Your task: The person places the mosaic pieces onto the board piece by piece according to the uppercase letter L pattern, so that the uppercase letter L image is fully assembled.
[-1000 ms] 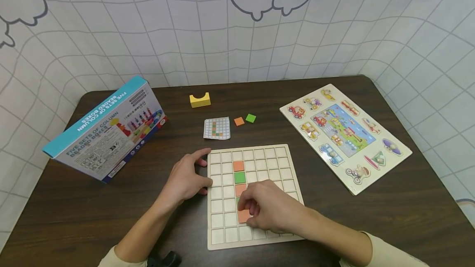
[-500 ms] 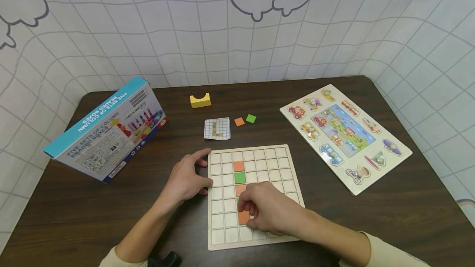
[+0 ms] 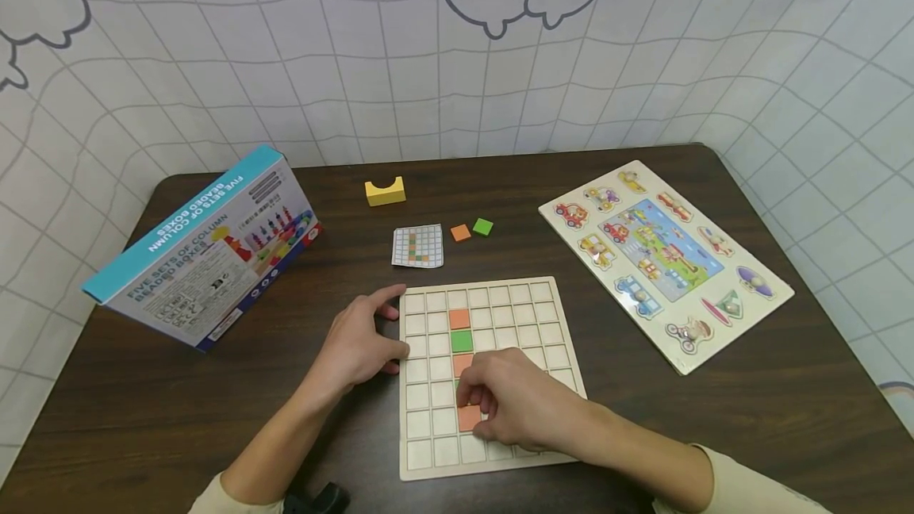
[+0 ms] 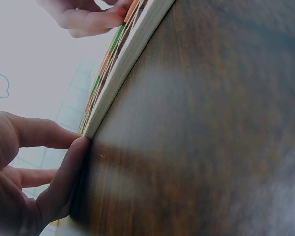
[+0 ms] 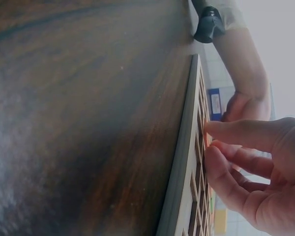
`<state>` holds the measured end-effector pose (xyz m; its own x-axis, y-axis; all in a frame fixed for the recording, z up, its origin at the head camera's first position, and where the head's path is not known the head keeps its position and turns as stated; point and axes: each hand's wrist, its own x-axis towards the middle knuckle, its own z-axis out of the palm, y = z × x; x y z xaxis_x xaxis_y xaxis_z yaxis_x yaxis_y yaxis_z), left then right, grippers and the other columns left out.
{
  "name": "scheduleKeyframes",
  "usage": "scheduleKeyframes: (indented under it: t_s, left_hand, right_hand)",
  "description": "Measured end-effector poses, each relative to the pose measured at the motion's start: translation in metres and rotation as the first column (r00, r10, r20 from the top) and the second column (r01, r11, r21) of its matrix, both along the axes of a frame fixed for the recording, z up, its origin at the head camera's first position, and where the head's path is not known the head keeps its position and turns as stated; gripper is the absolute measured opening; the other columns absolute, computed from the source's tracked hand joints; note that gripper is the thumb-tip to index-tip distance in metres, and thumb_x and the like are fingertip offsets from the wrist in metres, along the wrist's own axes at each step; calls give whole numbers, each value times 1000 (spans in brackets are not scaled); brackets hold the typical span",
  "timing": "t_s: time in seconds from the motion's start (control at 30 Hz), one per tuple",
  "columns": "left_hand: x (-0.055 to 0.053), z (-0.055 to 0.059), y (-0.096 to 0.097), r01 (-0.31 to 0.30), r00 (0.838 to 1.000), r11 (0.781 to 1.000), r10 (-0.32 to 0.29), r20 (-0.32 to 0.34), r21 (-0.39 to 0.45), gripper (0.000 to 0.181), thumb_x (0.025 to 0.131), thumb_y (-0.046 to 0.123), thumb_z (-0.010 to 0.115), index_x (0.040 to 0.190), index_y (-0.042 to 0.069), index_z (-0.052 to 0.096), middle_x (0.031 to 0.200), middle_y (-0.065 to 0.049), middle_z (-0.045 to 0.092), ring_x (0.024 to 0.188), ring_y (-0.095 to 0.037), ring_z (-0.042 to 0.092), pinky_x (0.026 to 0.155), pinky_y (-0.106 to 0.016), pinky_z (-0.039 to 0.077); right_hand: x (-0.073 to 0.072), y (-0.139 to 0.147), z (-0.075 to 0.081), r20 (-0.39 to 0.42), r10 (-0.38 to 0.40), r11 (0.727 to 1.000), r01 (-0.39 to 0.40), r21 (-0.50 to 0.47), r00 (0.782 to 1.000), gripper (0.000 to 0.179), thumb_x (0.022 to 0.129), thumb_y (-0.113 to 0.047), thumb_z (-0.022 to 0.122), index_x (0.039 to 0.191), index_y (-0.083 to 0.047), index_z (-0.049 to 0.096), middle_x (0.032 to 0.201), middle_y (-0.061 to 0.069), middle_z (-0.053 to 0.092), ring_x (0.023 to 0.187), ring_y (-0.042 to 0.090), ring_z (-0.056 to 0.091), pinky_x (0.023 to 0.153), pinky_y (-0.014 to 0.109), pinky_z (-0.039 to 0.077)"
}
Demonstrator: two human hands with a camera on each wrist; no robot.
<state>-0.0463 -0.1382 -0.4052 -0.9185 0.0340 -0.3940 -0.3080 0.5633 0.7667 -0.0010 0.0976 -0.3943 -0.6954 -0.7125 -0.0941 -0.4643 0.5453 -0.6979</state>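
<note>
A square wooden grid board (image 3: 528,337) lies on the dark table. My left hand (image 3: 357,342) touches its left edge, thumb and index finger spread apart along it. Over the lower middle of the board, my right hand (image 3: 524,399) has curled fingers and pinches an orange square tile (image 3: 469,418) sitting in a cell, between thumb and index finger. Above it in the same column, a green tile (image 3: 459,389) is mostly hidden by the fingers. Further up come an orange tile (image 3: 462,365), a green tile (image 3: 462,341) and another orange tile (image 3: 459,319).
Behind the board lie a small printed grid card (image 3: 417,246), a loose orange tile (image 3: 460,233) and a green tile (image 3: 482,227). A yellow block (image 3: 385,193) stands farther back. A cardboard box (image 3: 214,248) is at left, a picture puzzle board (image 3: 664,260) at right.
</note>
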Motion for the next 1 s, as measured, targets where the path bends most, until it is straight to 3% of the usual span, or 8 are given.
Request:
scheduleKeyframes:
  t_s: [0.3, 0.57, 1.0]
  left_hand:
    - [1, 1, 0, 0, 1000, 1000, 0, -6, 9, 87, 74, -11, 79, 153, 19, 53, 123, -16, 53, 57, -22, 63, 52, -34, 62]
    - [1, 1, -1, 3, 1000, 1000, -3, -12, 11, 88, 74, -11, 78, 153, 19, 53, 122, -16, 53, 58, -22, 62, 52, -34, 62]
    - [1, -1, -1, 2, 1000, 1000, -2, -15, 13, 87, 75, -11, 78, 153, 19, 53, 122, -15, 53, 57, -23, 61, 51, -33, 62]
  right_hand:
    - [-2, 1, 1, -4, 0, 1000, 0, 0, 1000, 24, 73, -1, 88, 87, -13, 72, 78, -6, 62, 69, -2, 53, 62, 13, 51]
    - [-13, 4, 8, 20, -51, 999, 51, 4, 998, 22, 74, -4, 89, 88, -13, 75, 80, -4, 65, 72, 4, 58, 64, 17, 52]
    - [-61, 13, 14, 68, -195, 980, 191, 57, 979, 15, 80, -8, 86, 92, -14, 78, 77, -9, 67, 71, 7, 60, 65, 23, 54]
